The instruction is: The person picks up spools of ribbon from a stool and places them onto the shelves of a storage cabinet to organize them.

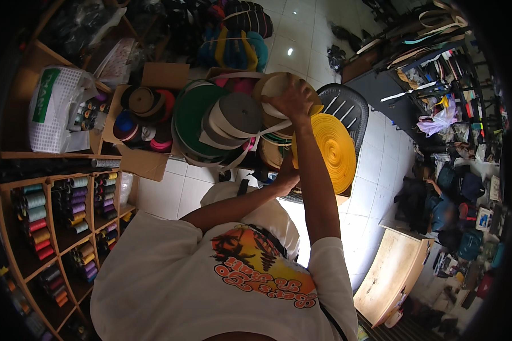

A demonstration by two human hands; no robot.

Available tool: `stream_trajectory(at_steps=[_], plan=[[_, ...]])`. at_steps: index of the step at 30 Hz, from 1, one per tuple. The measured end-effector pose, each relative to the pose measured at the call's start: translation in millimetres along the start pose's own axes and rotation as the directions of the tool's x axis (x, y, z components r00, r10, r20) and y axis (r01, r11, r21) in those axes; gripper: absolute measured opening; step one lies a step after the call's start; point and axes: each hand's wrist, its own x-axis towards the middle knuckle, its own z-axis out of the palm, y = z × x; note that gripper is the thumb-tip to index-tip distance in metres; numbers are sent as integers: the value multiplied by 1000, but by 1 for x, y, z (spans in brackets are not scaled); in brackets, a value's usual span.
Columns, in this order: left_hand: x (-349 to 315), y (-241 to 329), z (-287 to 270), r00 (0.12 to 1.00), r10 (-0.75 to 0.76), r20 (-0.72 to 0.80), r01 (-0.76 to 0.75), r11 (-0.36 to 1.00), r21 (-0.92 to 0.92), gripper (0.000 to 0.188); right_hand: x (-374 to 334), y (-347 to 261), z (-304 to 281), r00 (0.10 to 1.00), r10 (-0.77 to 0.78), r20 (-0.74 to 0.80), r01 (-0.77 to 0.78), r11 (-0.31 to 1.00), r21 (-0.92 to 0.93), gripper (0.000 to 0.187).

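A large flat roll of yellow webbing (332, 149) is tilted up on its edge, its coiled face toward the right. My left hand (286, 178) is closed at the yellow roll's lower left edge, with some fingers hidden behind it. Higher up, my right hand (293, 102) is curled over a cream webbing roll (274, 86), which rests on a wider tan roll (307, 91). Just left of the hands, a grey webbing roll (240, 113) lies on top of a big green roll (189, 122). A loose cream strap runs from the grey roll toward my right wrist.
Left of the rolls stands an open cardboard box (143, 162) of smaller rolls. Wooden shelves (68, 247) with several thread spools line the left side. A black chair (355, 108) stands behind the yellow roll. A wooden table (389, 273) is at the lower right; another person (441, 210) sits beyond.
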Motion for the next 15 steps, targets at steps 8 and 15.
stream_trajectory(at_steps=[8, 15], plan=[[-9, 19, 3, 994, 100, -49, -95, 991, 99, 65, -37, 116, -69, 933, -43, -357, 138, 960, 245, 77], [-14, 28, 4, 995, 60, 81, -69, 991, 118, 65, -166, 257, -44, 861, 346, 373, -441, 144, 886, 72]])
